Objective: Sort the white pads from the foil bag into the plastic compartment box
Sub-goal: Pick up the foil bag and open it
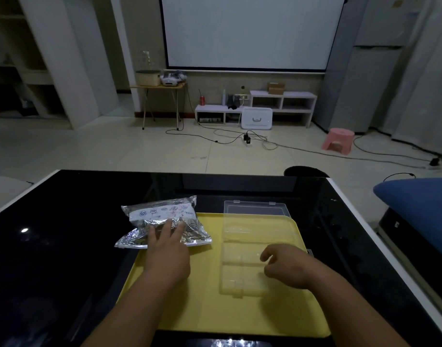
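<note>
A crinkled silver foil bag [162, 216] with a white printed label lies across the far left corner of a yellow tray [205, 296]. My left hand [166, 249] rests on the bag's near side with straight fingers. A clear plastic compartment box [242, 274] sits on the tray's right half, its lid [256, 214] laid open toward the far side. My right hand [286, 267] hovers over the box's right part, fingers loosely curled and holding nothing. No white pads are visible outside the bag.
The tray lies on a glossy black table [65, 246] with a white edge. A blue cushion [420, 206] sits to the right of the table. Beyond the table are floor cables and a pink stool [338, 141].
</note>
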Action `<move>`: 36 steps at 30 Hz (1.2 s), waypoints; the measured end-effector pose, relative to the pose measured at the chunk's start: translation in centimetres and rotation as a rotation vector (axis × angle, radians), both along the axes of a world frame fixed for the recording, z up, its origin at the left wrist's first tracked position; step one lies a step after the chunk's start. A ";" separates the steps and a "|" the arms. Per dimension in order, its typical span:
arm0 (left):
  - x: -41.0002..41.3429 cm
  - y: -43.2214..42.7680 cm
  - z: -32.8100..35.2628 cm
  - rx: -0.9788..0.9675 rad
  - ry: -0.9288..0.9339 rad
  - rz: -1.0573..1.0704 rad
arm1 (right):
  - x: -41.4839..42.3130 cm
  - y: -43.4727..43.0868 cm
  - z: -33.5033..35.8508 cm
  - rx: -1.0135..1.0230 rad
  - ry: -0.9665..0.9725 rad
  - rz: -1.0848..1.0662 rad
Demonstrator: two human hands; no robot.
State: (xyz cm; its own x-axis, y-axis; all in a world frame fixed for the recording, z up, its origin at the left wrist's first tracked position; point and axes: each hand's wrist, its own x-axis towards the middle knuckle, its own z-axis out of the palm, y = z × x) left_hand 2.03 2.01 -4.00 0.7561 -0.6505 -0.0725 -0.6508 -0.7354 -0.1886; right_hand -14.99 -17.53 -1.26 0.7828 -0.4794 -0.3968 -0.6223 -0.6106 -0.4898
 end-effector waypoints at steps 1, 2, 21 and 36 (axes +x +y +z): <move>0.0 -0.2 -0.3 -0.006 0.001 0.011 | 0.0 0.0 0.0 0.000 -0.003 0.003; 0.1 -0.3 -0.6 -0.015 0.005 0.023 | 0.0 0.0 0.0 0.000 -0.004 0.005; -0.7 -1.1 1.8 -0.942 -0.433 -0.509 | 0.6 1.4 1.5 0.075 -0.604 -0.150; -3.4 -1.8 3.3 -1.067 -0.693 -0.847 | 1.9 3.5 1.5 0.152 -0.876 -0.069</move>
State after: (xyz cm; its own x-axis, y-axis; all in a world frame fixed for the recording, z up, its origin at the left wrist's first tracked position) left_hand -1.41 0.18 -0.65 -0.1666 -0.4131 0.8953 -0.9457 -0.1901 -0.2637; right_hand -13.08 -13.99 0.26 0.8065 -0.5272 0.2676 -0.0191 -0.4756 -0.8795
